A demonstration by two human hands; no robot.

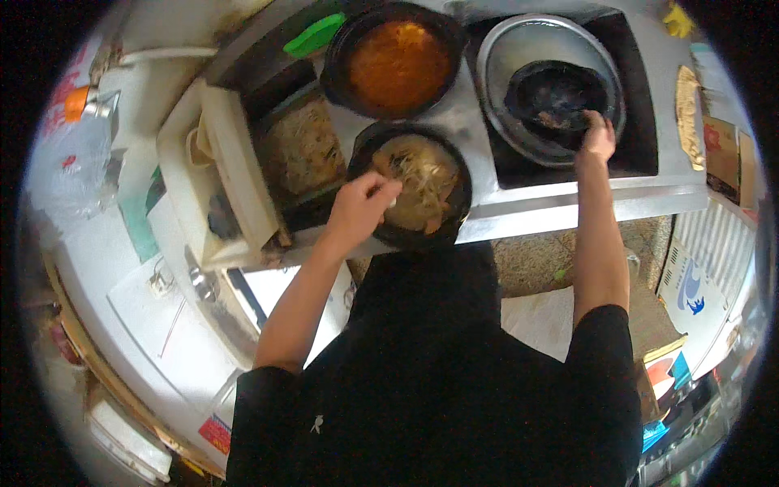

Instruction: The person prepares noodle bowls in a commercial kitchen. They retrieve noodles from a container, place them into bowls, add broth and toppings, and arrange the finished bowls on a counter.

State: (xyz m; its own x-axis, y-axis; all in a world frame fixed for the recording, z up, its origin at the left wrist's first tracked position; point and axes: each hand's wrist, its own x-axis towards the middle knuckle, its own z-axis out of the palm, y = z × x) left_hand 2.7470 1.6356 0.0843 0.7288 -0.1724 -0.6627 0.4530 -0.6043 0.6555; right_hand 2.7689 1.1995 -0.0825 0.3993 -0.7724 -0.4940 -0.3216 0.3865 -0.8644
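Note:
Over the left rim of a black pan (465, 201) of pale, cloudy food, my left hand (365, 204) has its fingertips pinched on something small and whitish that I cannot identify. To the right, my right hand (597, 139) grips the near right edge of a dark round bowl (526, 91). This bowl is inside a wide metal basin (517, 45), and some brownish bits show in it. Behind the near pan stands a black pot (341, 61) with orange-red liquid.
A green plastic item (313, 35) lies left of the pot. Below it is a tray of shredded food (304, 143). A pale open container (231, 152) stands further left. A yellowish cloth-like strip (689, 119) and a yellow item (677, 21) are at the counter's right.

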